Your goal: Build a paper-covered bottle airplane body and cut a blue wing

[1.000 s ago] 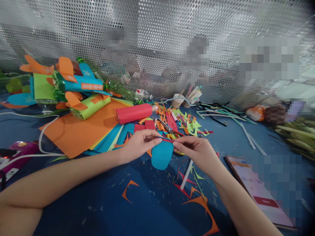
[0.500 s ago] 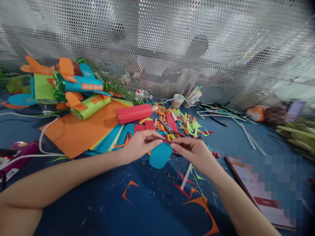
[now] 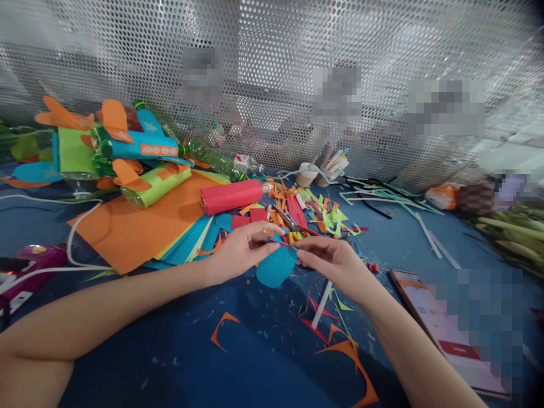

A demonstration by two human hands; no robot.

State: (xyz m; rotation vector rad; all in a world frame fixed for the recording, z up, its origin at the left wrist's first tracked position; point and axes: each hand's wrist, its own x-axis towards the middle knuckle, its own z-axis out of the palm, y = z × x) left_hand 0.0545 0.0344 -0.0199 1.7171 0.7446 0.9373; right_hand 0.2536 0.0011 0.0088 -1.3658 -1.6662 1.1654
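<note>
Between both hands is a blue paper cutout (image 3: 276, 267) with a rounded lower end and a thin red edge along its top. My left hand (image 3: 244, 249) pinches its upper left corner between thumb and fingers. At the upper right corner, my right hand (image 3: 329, 258) grips it the same way. Just beyond the fingers lie scissors (image 3: 291, 222), partly covered by scraps. A bottle wrapped in red paper (image 3: 232, 196) rests on its side behind my left hand. Below my right hand is a white stick (image 3: 322, 306).
Orange sheets (image 3: 140, 226) and blue sheets (image 3: 187, 243) lie left, near paper-covered bottles (image 3: 140, 144). Colourful scraps (image 3: 334, 218) spread in the middle. Cups of sticks (image 3: 306, 174) stand by a perforated metal screen (image 3: 272, 68). A phone (image 3: 446, 334) lies right; a purple glue gun (image 3: 36, 269) left.
The blue cutout has tilted and shifted slightly up and left between my fingers. More of its folded top edge shows. My right fingers have moved slightly; my arms stay nearly still.
</note>
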